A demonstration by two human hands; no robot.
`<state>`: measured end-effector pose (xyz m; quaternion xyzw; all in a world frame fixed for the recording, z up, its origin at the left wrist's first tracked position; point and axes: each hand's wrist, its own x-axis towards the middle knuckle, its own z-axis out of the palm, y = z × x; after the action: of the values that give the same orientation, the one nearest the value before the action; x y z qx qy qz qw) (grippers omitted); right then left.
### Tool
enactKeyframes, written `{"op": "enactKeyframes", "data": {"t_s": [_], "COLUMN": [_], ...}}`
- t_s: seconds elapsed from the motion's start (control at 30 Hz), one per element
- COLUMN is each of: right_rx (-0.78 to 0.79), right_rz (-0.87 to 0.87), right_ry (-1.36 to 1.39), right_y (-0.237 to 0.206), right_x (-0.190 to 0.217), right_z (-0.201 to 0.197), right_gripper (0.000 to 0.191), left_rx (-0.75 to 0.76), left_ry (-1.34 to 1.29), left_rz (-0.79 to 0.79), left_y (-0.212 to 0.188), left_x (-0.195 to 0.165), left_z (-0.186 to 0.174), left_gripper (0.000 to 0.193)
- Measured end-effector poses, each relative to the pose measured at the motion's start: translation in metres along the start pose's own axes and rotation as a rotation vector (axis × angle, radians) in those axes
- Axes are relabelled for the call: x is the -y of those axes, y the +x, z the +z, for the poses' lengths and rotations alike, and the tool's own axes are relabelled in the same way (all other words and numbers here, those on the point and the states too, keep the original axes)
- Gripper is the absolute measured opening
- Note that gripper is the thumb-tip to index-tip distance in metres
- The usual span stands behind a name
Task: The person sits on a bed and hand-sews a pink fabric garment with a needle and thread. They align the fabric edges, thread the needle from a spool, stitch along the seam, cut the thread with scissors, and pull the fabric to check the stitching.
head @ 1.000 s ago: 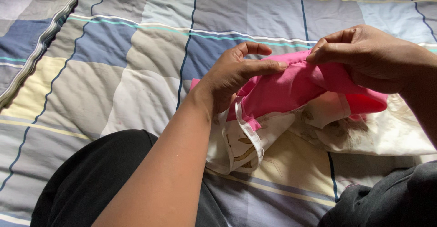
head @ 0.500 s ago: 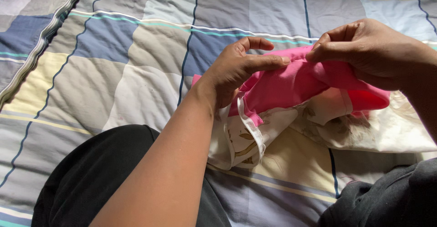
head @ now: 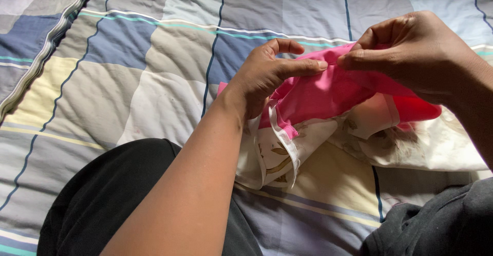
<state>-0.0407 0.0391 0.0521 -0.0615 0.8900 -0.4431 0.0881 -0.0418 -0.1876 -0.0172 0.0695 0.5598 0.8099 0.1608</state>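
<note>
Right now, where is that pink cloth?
The pink cloth is right of centre in the head view, pinched between both hands, above a cream floral cloth on the checked quilt.

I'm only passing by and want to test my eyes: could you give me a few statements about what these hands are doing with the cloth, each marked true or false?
1. Both hands pinch the bright pink fabric. True.
2. The left hand lies flat on the quilt. False: it grips the pink fabric.
3. A cream floral-print cloth hangs beneath the pink one. True.
4. The patchwork checked quilt is plain red. False: blue, grey and yellow squares.
5. The right hand holds scissors. False: only fabric.
</note>
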Motion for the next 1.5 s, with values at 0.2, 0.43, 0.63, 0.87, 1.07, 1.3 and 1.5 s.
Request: {"op": "enactKeyframes", "data": {"t_s": [0.2, 0.43, 0.63, 0.87, 1.07, 1.3, 1.5], "right_rx": [-0.024, 0.034, 0.163, 0.244, 0.243, 0.31, 0.342], "right_rz": [0.013, 0.008, 0.071, 0.078, 0.125, 0.164, 0.181], "right_ry": [-0.097, 0.006, 0.155, 0.28, 0.353, 0.535, 0.625], "right_y": [0.001, 0.006, 0.023, 0.037, 0.035, 0.038, 0.047], "right_x": [0.004, -0.011, -0.042, -0.065, -0.061, -0.069, -0.071], "right_z": [0.001, -0.004, -0.021, -0.032, -0.031, -0.035, -0.04], "right_gripper": [0.019, 0.02, 0.022, 0.02, 0.021, 0.026, 0.022], "left_rx": [-0.028, -0.019, -0.005, 0.128, 0.153, 0.186, 0.277], "left_ry": [0.055, 0.076, 0.11, -0.019, -0.063, -0.116, -0.254], "left_rz": [0.006, -0.014, -0.036, -0.031, -0.042, -0.039, -0.002], "left_y": [-0.001, -0.003, -0.003, -0.005, -0.007, -0.007, -0.001], "left_x": [-0.002, -0.004, -0.006, -0.006, -0.006, -0.005, -0.007], "left_z": [0.001, 0.001, 0.0, -0.003, -0.001, 0.0, -0.001], "left_gripper": [0.066, 0.068, 0.068, 0.062, 0.061, 0.058, 0.058]}}
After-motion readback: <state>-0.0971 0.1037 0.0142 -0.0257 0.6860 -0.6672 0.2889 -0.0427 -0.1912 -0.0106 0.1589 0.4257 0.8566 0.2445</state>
